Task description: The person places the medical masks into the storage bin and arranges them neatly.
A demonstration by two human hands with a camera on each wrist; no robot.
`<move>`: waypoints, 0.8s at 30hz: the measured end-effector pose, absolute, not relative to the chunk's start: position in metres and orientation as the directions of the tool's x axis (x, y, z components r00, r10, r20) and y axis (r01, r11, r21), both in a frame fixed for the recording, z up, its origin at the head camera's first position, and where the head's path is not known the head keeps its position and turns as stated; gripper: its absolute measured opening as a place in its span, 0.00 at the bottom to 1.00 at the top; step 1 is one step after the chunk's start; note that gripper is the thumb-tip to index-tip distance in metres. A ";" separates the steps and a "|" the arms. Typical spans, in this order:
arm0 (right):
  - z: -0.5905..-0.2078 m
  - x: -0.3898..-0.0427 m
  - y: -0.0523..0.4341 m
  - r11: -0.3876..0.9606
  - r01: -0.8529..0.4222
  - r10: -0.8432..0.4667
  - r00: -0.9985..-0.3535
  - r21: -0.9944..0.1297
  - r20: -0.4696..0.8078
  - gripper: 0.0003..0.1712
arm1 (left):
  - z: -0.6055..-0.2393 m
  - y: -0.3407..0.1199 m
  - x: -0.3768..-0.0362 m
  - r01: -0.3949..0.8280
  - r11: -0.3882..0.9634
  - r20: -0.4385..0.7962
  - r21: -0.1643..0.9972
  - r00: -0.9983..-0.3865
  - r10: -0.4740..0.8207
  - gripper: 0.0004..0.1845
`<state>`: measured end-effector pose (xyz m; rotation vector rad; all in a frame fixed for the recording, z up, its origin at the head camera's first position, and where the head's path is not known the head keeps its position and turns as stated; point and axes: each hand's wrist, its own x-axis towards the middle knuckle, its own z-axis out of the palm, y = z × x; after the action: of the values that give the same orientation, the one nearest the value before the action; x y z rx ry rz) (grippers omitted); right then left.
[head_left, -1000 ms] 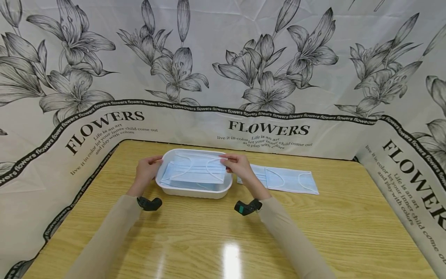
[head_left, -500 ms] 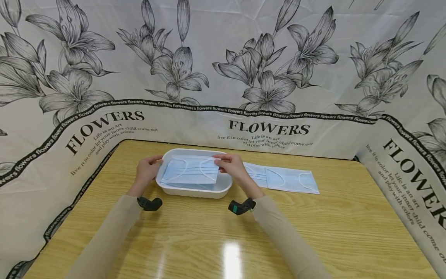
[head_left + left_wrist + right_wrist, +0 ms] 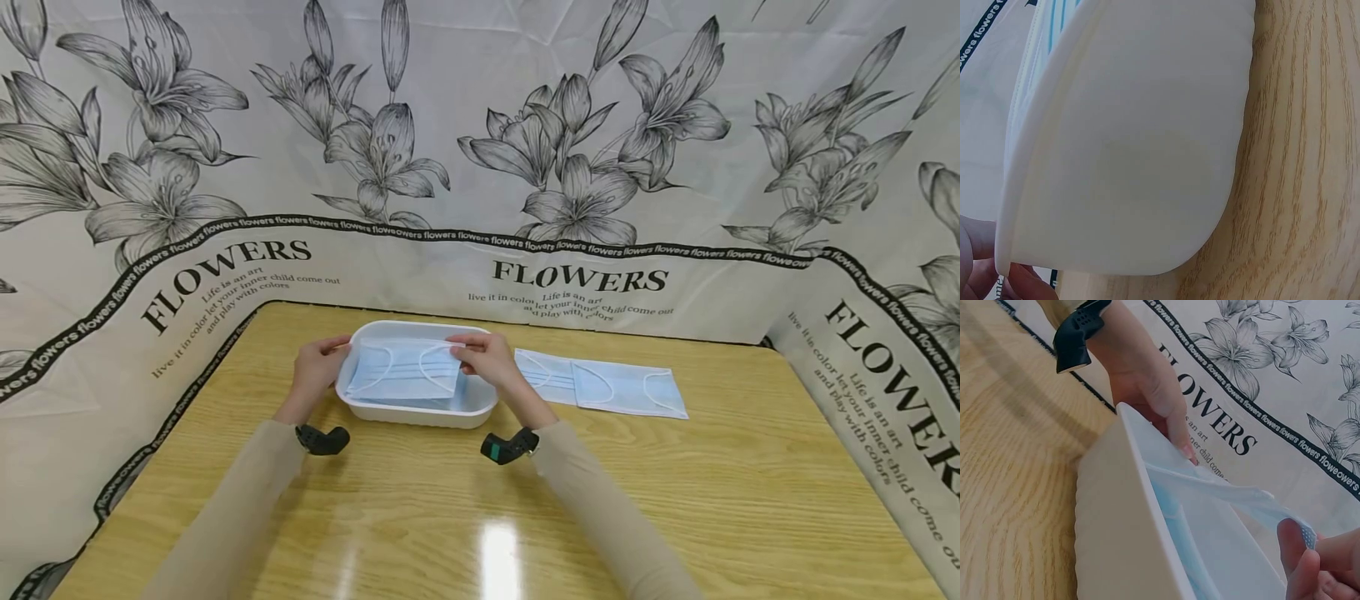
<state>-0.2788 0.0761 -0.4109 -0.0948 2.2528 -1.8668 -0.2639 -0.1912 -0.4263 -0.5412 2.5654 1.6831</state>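
Observation:
A white plastic tub [image 3: 420, 416] stands on the table, with light blue face masks inside. My left hand [image 3: 318, 367] pinches its left rim between thumb and fingers, as the left wrist view also shows at the rim's end. At the tub's right side, my right hand [image 3: 483, 362] pinches the right edge of a pleated face mask [image 3: 405, 371] with white ear loops. That mask lies partly inside the tub, above the other masks. In the right wrist view, the fingertips [image 3: 1300, 556] hold the mask's edge above the rim. How many masks lie beneath is hidden.
To the right of the tub, two more face masks [image 3: 630, 387] lie overlapping on the wooden table [image 3: 712, 483]. A white cloth [image 3: 420, 275] printed with flowers and lettering hangs behind and along both sides of the table.
My right hand has moved left and slightly down, bringing the mask further into the tub. The left hand stays at the rim, and the tub has hardly moved.

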 end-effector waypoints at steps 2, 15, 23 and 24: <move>-0.411 -0.278 0.075 0.192 0.095 -0.185 -0.974 -0.977 -0.131 0.16 | -0.426 -0.191 -0.264 -0.296 0.358 -0.205 0.886 -0.941 -0.271 0.20; -0.419 -0.279 0.068 0.219 0.071 -0.160 -0.981 -0.973 -0.107 0.14 | -0.426 -0.190 -0.266 -0.305 0.354 -0.207 0.884 -0.935 -0.289 0.20; -0.422 -0.279 0.065 0.296 0.032 -0.155 -0.985 -0.955 -0.081 0.12 | -0.429 -0.190 -0.268 -0.316 0.354 -0.214 0.881 -0.930 -0.299 0.20; -0.422 -0.279 0.065 0.311 0.022 -0.156 -0.985 -0.950 -0.073 0.12 | -0.429 -0.190 -0.268 -0.314 0.354 -0.211 0.881 -0.930 -0.300 0.20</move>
<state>-0.2791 0.0649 -0.4220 -0.1246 2.4173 -1.7555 -0.2679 -0.1903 -0.4292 -0.5833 2.5738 1.6790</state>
